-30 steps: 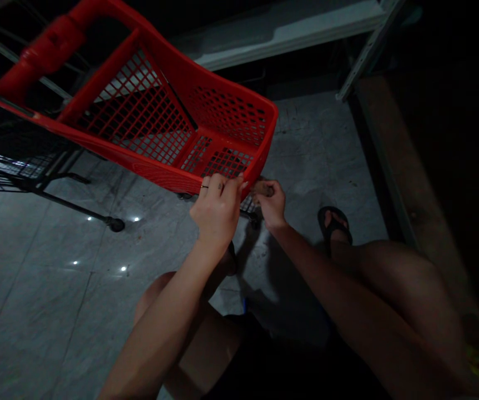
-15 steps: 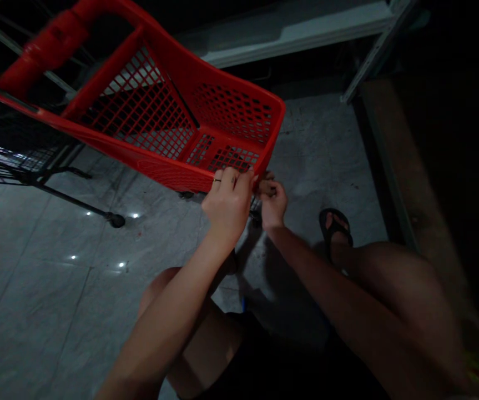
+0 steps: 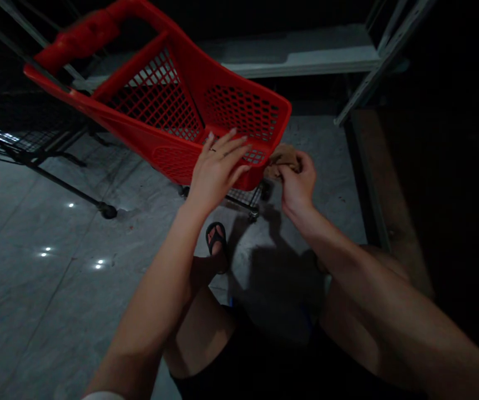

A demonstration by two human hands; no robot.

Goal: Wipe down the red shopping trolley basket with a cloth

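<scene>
A red plastic shopping cart [image 3: 168,119] with a mesh basket stands tilted in front of me on a grey tiled floor. My left hand [image 3: 218,169] lies with stretched, spread fingers on the near rim of the basket, holding nothing. My right hand [image 3: 297,180] is closed on a brown crumpled cloth [image 3: 283,158] pressed against the basket's near right corner. My bare knees and a black sandal [image 3: 217,241] show below.
A dark wire cart frame [image 3: 23,150] with a castor [image 3: 108,211] stands at the left. A metal shelf rack [image 3: 306,55] runs along the back, with its upright [image 3: 372,72] at the right. A brown ledge [image 3: 389,183] lies along the dark right side.
My left hand has let go of the basket rim and opened its fingers over it. My right hand has risen with the brown cloth to the corner. The view shifted upward.
</scene>
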